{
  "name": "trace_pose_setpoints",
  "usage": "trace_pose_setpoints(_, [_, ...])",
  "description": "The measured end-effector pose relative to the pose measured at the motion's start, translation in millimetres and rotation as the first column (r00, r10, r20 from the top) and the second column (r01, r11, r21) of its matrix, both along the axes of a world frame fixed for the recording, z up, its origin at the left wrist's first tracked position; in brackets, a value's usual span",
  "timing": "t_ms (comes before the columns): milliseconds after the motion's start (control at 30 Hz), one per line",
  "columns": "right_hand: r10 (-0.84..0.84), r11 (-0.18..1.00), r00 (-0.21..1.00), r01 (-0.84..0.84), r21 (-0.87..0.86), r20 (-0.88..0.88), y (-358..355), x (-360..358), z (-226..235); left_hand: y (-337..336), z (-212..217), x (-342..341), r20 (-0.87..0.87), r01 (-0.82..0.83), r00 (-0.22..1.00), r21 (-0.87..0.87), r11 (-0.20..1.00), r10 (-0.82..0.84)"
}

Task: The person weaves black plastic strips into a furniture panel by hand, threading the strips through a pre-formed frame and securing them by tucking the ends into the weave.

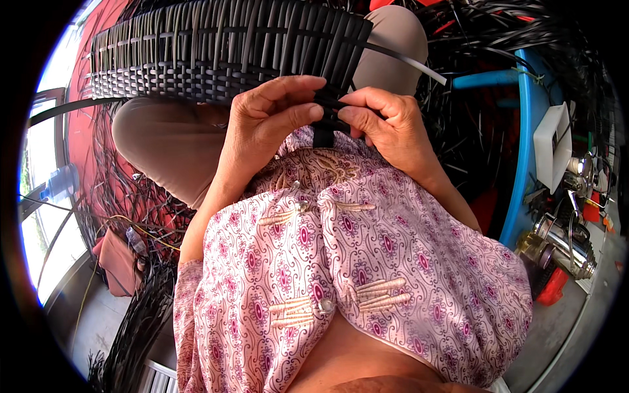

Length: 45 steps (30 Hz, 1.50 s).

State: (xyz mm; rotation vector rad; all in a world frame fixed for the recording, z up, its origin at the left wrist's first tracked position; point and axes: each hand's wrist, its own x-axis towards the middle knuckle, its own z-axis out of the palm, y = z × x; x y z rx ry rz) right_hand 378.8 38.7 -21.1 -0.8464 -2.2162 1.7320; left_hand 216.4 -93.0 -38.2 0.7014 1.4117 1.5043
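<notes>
A panel woven of black flat plastic strips (196,59) lies across the knees at the top of the view, its lower rows in a tight checker weave. At its lower right corner my left hand (272,114) pinches black strips (329,103) between thumb and fingers. My right hand (393,121) grips the same strips from the other side, fingertips pressed together and close to the left ones. The fingertips partly hide how the strips cross there. One loose strip end (419,67) sticks out past the panel's right edge.
Tangled black strips (504,33) pile up at the far right, and more (141,327) lie at the lower left. On the right stands a blue plastic stool (524,144), beside a white rectangular container (552,147) and a metal flask (567,245). Pink cloth (121,262) lies left.
</notes>
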Motion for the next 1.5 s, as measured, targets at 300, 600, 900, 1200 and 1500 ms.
trace_pose_setpoints(300, [0.024, 0.999, 0.996, -0.020, 0.045, -0.089, 5.4, 15.2, -8.5, 9.8, 2.0, 5.4, -0.126, 0.069, 0.990, -0.017, 0.997, -0.070])
trace_pose_setpoints(600, [-0.281, 0.954, 0.949, 0.293, 0.065, -0.146, 42.6, 29.1, -47.4, 63.7, -24.3, 11.4, -0.809, 0.009, 0.588, -0.011, 1.000, -0.014])
trace_pose_setpoints(900, [-0.341, 0.938, 0.930, 0.327, -0.113, -0.139, 39.9, 25.4, -72.0, 79.8, -26.8, 23.1, -0.936, -0.053, 0.329, -0.153, 0.987, -0.127])
trace_pose_setpoints(1200, [-0.311, 0.941, 0.942, 0.285, -0.184, -0.129, 46.5, 20.9, -82.5, 79.6, -23.4, 25.0, -0.912, -0.080, 0.392, -0.165, 0.983, -0.122])
trace_pose_setpoints(1500, [-0.370, 0.925, 0.920, 0.378, 0.041, -0.131, 30.5, 15.1, -78.9, 78.7, -21.9, 26.9, -0.885, -0.079, 0.439, -0.211, 0.974, -0.156])
